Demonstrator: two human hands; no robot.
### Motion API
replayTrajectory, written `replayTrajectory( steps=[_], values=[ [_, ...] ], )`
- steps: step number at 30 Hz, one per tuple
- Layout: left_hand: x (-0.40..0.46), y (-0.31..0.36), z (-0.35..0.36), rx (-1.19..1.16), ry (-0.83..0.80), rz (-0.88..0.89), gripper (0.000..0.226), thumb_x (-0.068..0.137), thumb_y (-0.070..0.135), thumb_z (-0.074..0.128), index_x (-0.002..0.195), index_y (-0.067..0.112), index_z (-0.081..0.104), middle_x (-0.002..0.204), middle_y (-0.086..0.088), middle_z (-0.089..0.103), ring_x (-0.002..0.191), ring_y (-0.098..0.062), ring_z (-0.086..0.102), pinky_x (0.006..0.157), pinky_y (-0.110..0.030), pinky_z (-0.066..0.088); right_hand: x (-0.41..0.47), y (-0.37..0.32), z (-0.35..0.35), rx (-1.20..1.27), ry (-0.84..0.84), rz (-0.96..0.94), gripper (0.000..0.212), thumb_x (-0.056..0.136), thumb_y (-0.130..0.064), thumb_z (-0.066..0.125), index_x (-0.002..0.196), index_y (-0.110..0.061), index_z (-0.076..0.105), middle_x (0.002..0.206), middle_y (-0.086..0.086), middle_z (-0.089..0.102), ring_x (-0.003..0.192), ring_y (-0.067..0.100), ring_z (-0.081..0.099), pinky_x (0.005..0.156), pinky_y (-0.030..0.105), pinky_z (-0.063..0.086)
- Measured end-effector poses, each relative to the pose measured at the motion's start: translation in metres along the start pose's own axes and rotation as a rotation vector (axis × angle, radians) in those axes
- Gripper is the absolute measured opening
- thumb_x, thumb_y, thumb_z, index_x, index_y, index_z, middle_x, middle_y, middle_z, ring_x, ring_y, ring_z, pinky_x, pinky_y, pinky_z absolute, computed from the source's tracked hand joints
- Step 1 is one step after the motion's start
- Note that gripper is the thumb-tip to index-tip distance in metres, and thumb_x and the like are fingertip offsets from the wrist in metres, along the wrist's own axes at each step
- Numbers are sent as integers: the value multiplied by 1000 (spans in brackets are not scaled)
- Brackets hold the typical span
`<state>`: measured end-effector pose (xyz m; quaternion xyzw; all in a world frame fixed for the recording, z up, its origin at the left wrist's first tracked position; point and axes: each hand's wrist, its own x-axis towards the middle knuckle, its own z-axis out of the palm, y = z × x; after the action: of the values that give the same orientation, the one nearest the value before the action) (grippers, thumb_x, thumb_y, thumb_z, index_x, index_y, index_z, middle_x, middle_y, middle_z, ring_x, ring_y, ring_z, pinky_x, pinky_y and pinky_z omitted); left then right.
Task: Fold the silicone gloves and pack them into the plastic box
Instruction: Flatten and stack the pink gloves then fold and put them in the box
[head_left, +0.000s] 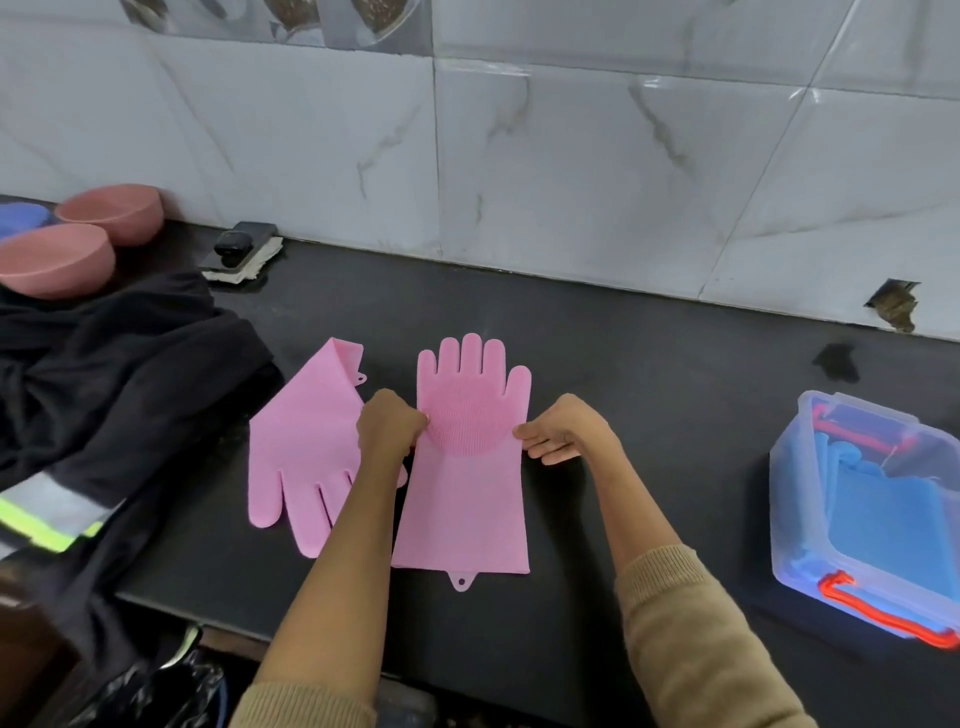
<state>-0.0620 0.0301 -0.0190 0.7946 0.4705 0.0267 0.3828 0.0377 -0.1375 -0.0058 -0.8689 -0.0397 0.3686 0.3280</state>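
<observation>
At the centre of the frame a pink glove (467, 452) lies flat on the black table (649, 374), fingers toward the wall, its palm covered by a round patch of fine bristles, its cuff smooth with a small hanging tab at the near edge. The left hand (387, 428) is closed, pinching the glove's left edge at palm height; the right hand (563, 431) is loosely curled, fingertips touching the right edge, though whether it actually grips cannot be told.

A second glove (306, 452) lies just left, fingers toward the person, partly under the left forearm. The box (878, 519), clear plastic with red latches, sits at the lower right, lidless, with blue gloves (878, 509) already folded inside.

Silicone is springy and slightly tacky: a fold made here will likely spring open if released early, and the bristled patch adds bulk that may keep the fold from lying flat. The weaker right-side hold could let the fold go crooked.
</observation>
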Motion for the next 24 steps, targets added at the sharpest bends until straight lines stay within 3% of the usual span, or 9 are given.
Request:
replayTrajectory(
  steps=[2,3,6,9,13,16,20,22,24],
  values=[
    [3,-1,-6,66,129,11,11,88,13,60,90,3,56,91,-12,62,87,-29,57,73,-37,47,-1,-7,2,-70,54,1,28,86,-26,70,102,-3,65,94,8,70,61,10,61,57,22,53],
    [4,0,-10,111,209,1,16,89,15,58,101,3,58,108,-14,60,100,-32,55,79,-39,46,-1,-10,2,-94,97,-10,28,86,-27,69,101,-3,65,88,7,68,59,11,60,53,21,52],
    [13,1,-20,295,318,-28,30,86,12,61,116,10,55,136,-18,36,124,-36,37,94,-41,40,0,-18,1,-111,182,-67,27,88,-26,66,101,-2,67,83,8,67,54,14,59,49,21,49],
    [21,0,-25,329,282,-78,40,80,5,66,118,8,54,138,-20,33,121,-34,39,91,-37,43,1,-25,4,-98,182,-110,25,89,-22,64,104,-2,67,93,10,70,61,15,62,55,22,54],
    [22,1,-37,252,291,-73,41,87,10,64,125,0,52,131,-20,46,119,-35,47,87,-37,47,2,-28,10,-61,161,-174,22,90,-16,60,106,-2,67,95,11,68,74,20,66,78,33,60],
    [17,16,-61,166,297,-2,43,87,1,59,129,-4,49,132,-20,49,122,-38,49,95,-44,46,-7,-33,17,216,-52,-240,22,93,-11,57,112,-2,63,93,7,63,69,14,59,68,27,57],
    [-1,49,-92,154,142,290,56,84,-14,41,133,11,54,139,-13,51,124,-34,51,100,-40,43,-22,-45,34,549,-402,-171,25,95,-20,56,116,-8,60,100,4,63,75,15,60,66,25,53],
    [-15,65,-102,90,-20,462,66,80,-19,34,130,17,59,140,-4,50,121,-25,52,96,-31,43,-19,-44,39,584,-404,-192,48,92,-27,62,133,-8,48,125,10,57,93,21,64,77,29,54],
    [-30,79,-107,-6,-161,568,71,75,-23,30,124,17,63,133,-1,54,103,-16,56,79,-15,45,-15,-39,35,620,-379,-206,72,86,-34,68,145,-10,34,142,14,44,112,29,60,90,35,52]
  ],
)
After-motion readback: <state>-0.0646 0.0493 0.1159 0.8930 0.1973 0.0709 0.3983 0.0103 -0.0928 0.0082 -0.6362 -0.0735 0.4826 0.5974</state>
